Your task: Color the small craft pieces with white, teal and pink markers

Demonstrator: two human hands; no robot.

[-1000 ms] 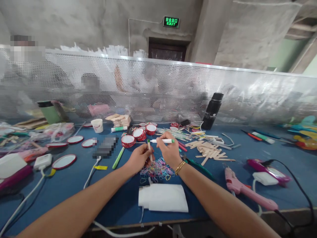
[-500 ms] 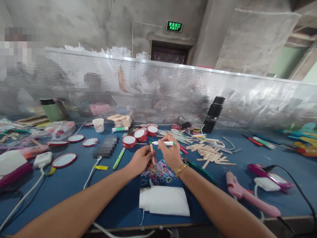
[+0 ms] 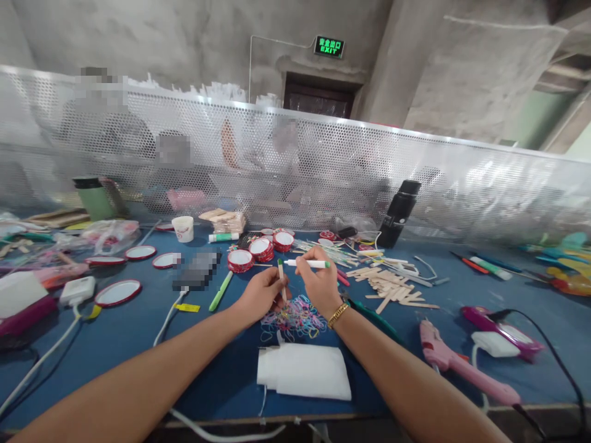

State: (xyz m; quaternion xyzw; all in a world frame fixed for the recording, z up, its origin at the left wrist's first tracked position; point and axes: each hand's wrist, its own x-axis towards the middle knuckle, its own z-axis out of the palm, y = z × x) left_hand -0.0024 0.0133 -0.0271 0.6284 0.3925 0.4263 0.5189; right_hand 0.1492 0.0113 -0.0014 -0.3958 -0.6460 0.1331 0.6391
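Note:
My left hand (image 3: pixel 260 294) is closed around a wooden craft stick (image 3: pixel 281 275) whose top end is coloured green, held upright. My right hand (image 3: pixel 318 283), with a gold bracelet at the wrist, grips a white marker with a green cap (image 3: pixel 308 264), lying level with its tip pointing at the stick's top. Both hands hover above a pile of small coloured rubber bands (image 3: pixel 292 319) on the blue table (image 3: pixel 138 332).
A folded white cloth (image 3: pixel 305 372) lies near the front edge. Loose wooden sticks (image 3: pixel 390 286) and a pink glue gun (image 3: pixel 455 363) sit to the right, a black bottle (image 3: pixel 398 209) behind. Red-rimmed round mirrors (image 3: pixel 119 292) and tape rolls (image 3: pixel 258 249) lie left. A perforated metal screen (image 3: pixel 323 172) backs the table.
The view has shifted slightly. Both hands stay together in the same hold, the marker tip still at the stick's green end.

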